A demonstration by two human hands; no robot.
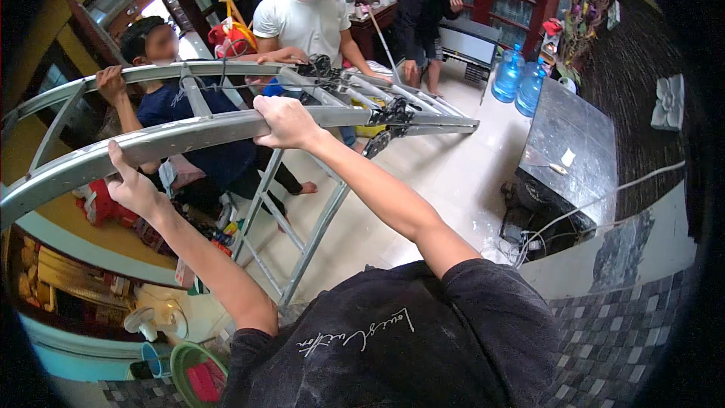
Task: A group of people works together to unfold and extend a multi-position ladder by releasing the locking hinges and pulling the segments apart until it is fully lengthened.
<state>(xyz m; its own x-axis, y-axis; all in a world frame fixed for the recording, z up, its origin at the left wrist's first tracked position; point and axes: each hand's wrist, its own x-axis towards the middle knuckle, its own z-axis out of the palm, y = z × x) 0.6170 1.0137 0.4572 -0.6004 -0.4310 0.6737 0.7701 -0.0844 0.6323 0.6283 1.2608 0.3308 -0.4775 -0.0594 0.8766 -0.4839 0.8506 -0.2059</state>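
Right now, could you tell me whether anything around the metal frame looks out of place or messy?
Both hands, left hand and right hand, grip the metal frame, which looks sound. What stands out: white dust on the floor and loose white cables trailing down from the dark counter.

Open gaps lie between the metal frame's rails (189, 136); diagonal braces (264, 196) and a co-worker's hand (111, 83) block others. Pale floor (453, 174) beyond lies open.
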